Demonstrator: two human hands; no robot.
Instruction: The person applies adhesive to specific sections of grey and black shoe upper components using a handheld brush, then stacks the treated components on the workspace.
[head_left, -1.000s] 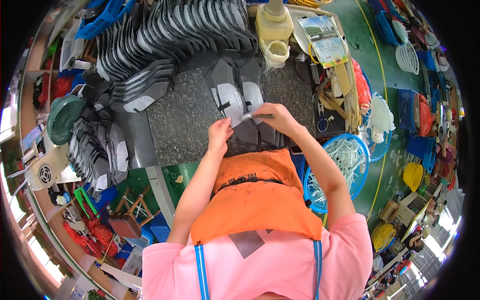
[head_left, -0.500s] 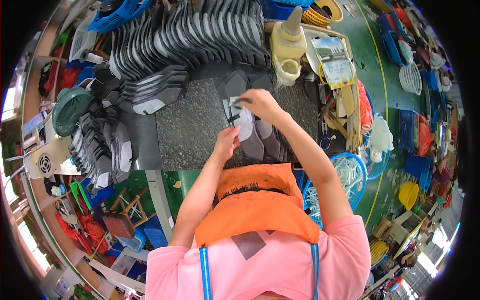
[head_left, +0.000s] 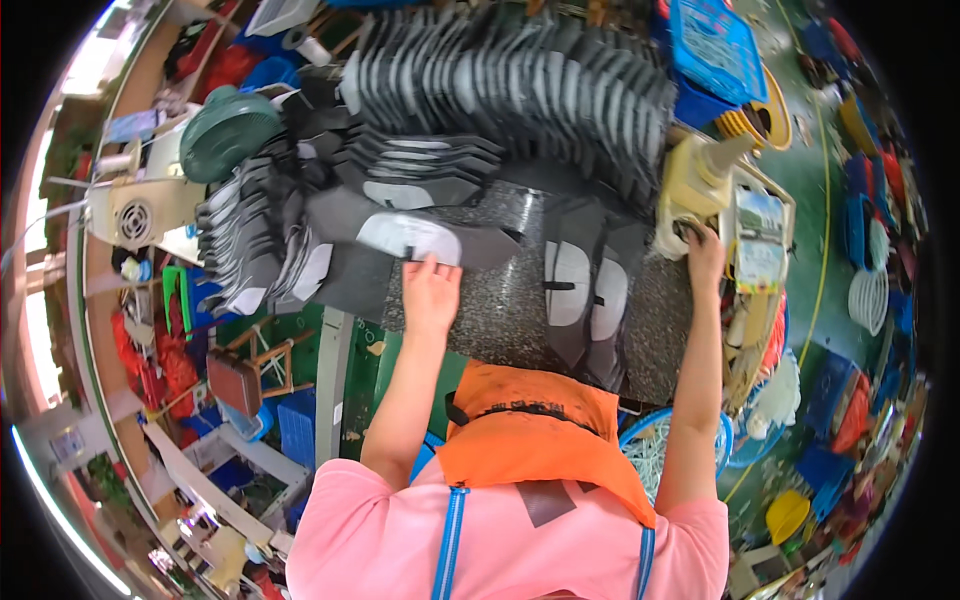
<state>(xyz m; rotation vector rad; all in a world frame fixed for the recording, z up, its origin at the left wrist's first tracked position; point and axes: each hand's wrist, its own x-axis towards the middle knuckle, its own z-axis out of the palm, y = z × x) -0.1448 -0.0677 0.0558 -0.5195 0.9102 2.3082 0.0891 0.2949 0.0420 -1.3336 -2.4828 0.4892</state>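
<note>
My left hand (head_left: 431,296) pinches the near edge of a dark grey flat panel (head_left: 345,217) with a pale patch, over the left of the speckled work surface (head_left: 500,325). My right hand (head_left: 706,262) is at the small cup (head_left: 671,240) in front of a cream-coloured bottle (head_left: 697,178) with a cone-shaped top. Its fingers are closed; what they grip, a small dark thing, is too hidden to name. Between my hands lie more panels (head_left: 569,285), side by side and overlapping, with pale patches and dark slits.
A long row of standing panels (head_left: 510,90) spans the back, with a smaller stack (head_left: 430,152) before it. More stacks (head_left: 245,230) and a green fan (head_left: 230,130) stand left. At right are a tray (head_left: 790,215) and, below the surface, a blue basket (head_left: 650,450) of pale strips.
My right hand has gone from the panel in front of me to the cup at the right. My left hand has shifted left and now holds a panel there. The view has swung.
</note>
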